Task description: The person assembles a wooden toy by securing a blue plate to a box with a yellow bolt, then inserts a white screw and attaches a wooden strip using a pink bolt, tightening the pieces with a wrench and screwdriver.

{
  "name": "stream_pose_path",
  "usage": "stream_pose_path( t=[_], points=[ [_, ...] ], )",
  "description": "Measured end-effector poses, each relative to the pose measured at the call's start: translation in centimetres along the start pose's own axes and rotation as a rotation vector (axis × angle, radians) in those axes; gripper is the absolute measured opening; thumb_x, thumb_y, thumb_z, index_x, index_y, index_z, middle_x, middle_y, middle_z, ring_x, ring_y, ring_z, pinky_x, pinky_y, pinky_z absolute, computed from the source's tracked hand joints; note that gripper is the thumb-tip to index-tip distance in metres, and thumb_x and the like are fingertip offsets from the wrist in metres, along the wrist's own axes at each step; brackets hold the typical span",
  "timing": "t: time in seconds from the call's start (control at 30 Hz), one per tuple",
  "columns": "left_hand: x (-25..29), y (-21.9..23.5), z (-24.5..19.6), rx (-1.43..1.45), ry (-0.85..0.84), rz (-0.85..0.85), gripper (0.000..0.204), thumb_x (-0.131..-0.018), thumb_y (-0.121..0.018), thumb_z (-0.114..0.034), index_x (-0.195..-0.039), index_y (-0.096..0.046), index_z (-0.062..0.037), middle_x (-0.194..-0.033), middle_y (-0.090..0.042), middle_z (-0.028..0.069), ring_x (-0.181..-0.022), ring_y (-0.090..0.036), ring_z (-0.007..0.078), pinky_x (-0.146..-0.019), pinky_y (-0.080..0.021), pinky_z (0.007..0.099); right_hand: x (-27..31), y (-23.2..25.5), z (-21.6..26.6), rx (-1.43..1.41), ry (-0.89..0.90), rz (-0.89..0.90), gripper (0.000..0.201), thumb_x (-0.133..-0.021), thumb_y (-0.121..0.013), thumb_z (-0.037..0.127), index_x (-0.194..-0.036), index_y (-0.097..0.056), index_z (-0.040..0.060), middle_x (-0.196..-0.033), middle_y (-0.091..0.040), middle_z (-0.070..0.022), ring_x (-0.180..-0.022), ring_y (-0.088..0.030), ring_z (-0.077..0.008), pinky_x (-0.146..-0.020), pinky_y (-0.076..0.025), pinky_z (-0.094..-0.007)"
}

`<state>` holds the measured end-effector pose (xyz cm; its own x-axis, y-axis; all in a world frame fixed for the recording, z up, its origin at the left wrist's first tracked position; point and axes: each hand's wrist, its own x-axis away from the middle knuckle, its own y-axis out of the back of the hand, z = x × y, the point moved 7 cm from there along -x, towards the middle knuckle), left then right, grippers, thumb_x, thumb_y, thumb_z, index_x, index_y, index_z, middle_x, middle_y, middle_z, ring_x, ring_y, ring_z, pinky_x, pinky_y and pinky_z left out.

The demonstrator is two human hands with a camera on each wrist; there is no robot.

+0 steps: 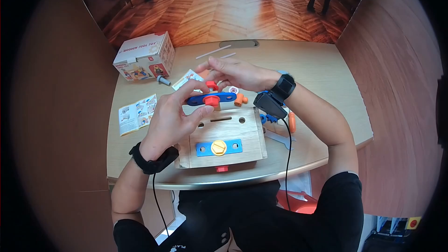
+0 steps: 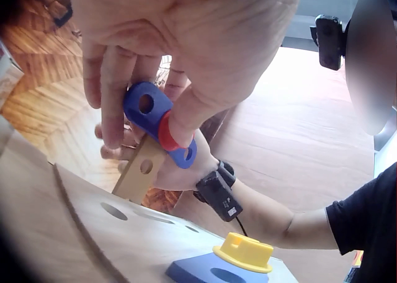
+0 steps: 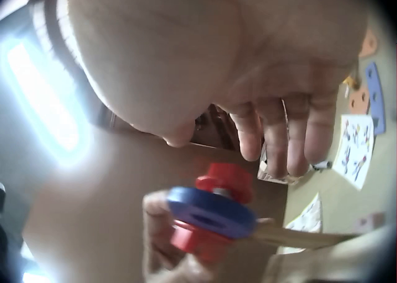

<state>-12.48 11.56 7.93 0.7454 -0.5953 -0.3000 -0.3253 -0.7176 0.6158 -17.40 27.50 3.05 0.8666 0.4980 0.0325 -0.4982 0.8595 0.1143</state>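
Observation:
My left hand (image 1: 173,112) pinches a dark blue toy strip with holes (image 1: 198,100), thumb pressing the red hex piece (image 1: 211,101) on its near face. A second red hex piece (image 3: 228,179) sits on the strip's far side, with a bit of grey shank between. Behind the strip, an upright wooden slat with a hole (image 2: 138,171) rises from the wooden toy bench (image 1: 249,133). Just beyond the far red piece is my right hand (image 1: 240,73), its fingers loosely extended and holding nothing. On the bench, a yellow slotted screw (image 1: 218,147) sits in a lighter blue strip (image 1: 202,149).
A toy box (image 1: 144,56) stands at the back left, near a grey bolt (image 1: 163,80). An instruction leaflet (image 1: 137,115) lies left of the bench. To the right are an orange piece (image 1: 240,100), a blue gear (image 1: 271,118), a grey wrench (image 1: 278,137) and an orange handle (image 1: 292,122).

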Motion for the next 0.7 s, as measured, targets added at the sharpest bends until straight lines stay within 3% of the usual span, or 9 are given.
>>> stream_pose_path(
  t=[0.03, 0.07, 0.13, 0.27, 0.33, 0.47, 0.53, 0.63, 0.7],
  points=[
    [0.0, 0.0, 0.0, 0.0, 0.001, 0.0, 0.033, -0.089, -0.079, -0.016, -0.117, -0.065, -0.0079, -0.095, -0.077, 0.0167, -0.086, -0.076, 0.0276, -0.076, -0.057, 0.0358, 0.1, -0.2, 0.3, -0.171, 0.001, 0.015, 0.068, -0.109, -0.037, 0.06, -0.13, -0.066, 0.0023, -0.084, -0.061, -0.0001, -0.071, -0.055, -0.0082, -0.063, -0.046, -0.0242],
    [0.0, 0.0, -0.1, -0.009, -0.001, 0.0, 0.033, -0.089, -0.079, -0.015, -0.117, -0.065, -0.0083, -0.094, -0.077, 0.0164, -0.082, -0.076, 0.0271, -0.075, -0.057, 0.0353, 0.0, 0.2, 0.3, -0.171, 0.001, 0.015, 0.068, -0.109, -0.037, 0.06, -0.13, -0.066, 0.0023, -0.084, -0.061, -0.0001, -0.071, -0.055, -0.0082, -0.063, -0.046, -0.0242],
    [0.0, -0.1, 0.0, -0.018, -0.002, -0.001, 0.033, -0.089, -0.079, -0.015, -0.117, -0.065, -0.0087, -0.094, -0.077, 0.0161, -0.078, -0.076, 0.0265, -0.073, -0.057, 0.0348, -0.5, 1.2, -0.2, 0.242, -0.027, 0.039, 0.066, -0.109, -0.037, 0.058, -0.135, -0.064, 0.0037, -0.09, -0.064, -0.0007, -0.076, -0.058, -0.0088, -0.07, -0.048, -0.0225],
    [-0.2, -0.2, 0.5, -0.021, -0.068, -0.017, 0.032, -0.089, -0.078, -0.016, -0.118, -0.065, -0.0103, -0.092, -0.077, 0.0151, -0.065, -0.072, 0.0242, -0.064, -0.055, 0.0326, 0.1, 0.9, -0.2, 0.193, 0.066, -0.013, 0.066, -0.11, -0.037, 0.058, -0.143, -0.059, 0.0061, -0.09, -0.065, -0.001, -0.076, -0.055, -0.0086, -0.072, -0.047, -0.023],
    [-0.2, -0.1, 0.0, -0.032, -0.122, -0.033, 0.032, -0.089, -0.078, -0.017, -0.118, -0.065, -0.0109, -0.091, -0.077, 0.0148, -0.061, -0.07, 0.0234, -0.061, -0.054, 0.0324, 0.3, 0.7, 0.0, 0.171, -0.05, 0.132, 0.067, -0.109, -0.036, 0.059, -0.15, -0.054, 0.0085, -0.092, -0.067, -0.0013, -0.078, -0.054, -0.0086, -0.075, -0.047, -0.0239],
    [-0.1, 0.0, 0.1, -0.11, -0.021, 0.008, 0.032, -0.09, -0.077, -0.019, -0.118, -0.065, -0.012, -0.093, -0.077, 0.0138, -0.055, -0.066, 0.0244, -0.056, -0.051, 0.0345, 0.2, 0.6, 0.2, 0.263, 0.057, 0.058, 0.066, -0.109, -0.035, 0.059, -0.15, -0.055, 0.0106, -0.088, -0.065, -0.001, -0.08, -0.053, -0.0085, -0.075, -0.047, -0.0247],
    [-0.1, -0.1, 0.3, -0.138, -0.013, 0.027, 0.033, -0.09, -0.077, -0.02, -0.12, -0.064, -0.0128, -0.093, -0.077, 0.0134, -0.054, -0.065, 0.0253, -0.055, -0.05, 0.0353, 0.8, -0.2, 0.9, 0.092, 0.043, 0.088, 0.066, -0.109, -0.034, 0.06, -0.144, -0.06, 0.0103, -0.087, -0.063, -0.0013, -0.08, -0.054, -0.0091, -0.075, -0.047, -0.0249],
    [-0.1, -0.2, 0.2, -0.12, -0.041, 0.017, 0.044, -0.089, -0.078, -0.021, -0.128, -0.058, -0.0153, -0.092, -0.076, 0.0157, -0.057, -0.067, 0.0291, -0.056, -0.051, 0.0368, -0.2, 0.6, -0.4, 0.253, -0.061, 0.116, 0.067, -0.108, -0.034, 0.062, -0.136, -0.065, 0.0091, -0.082, -0.061, -0.0015, -0.076, -0.053, -0.0094, -0.073, -0.047, -0.0248],
    [-0.3, -0.1, 0.5, -0.079, 0.037, 0.032, 0.054, -0.088, -0.079, -0.021, -0.135, -0.051, -0.0172, -0.094, -0.075, 0.0205, -0.061, -0.069, 0.0326, -0.059, -0.052, 0.0391, -0.5, 0.3, -0.6, 0.288, 0.04, 0.085, 0.071, -0.108, -0.032, 0.063, -0.136, -0.064, 0.0069, -0.084, -0.064, -0.0056, -0.076, -0.056, -0.0133, -0.073, -0.048, -0.0295]
  ],
)
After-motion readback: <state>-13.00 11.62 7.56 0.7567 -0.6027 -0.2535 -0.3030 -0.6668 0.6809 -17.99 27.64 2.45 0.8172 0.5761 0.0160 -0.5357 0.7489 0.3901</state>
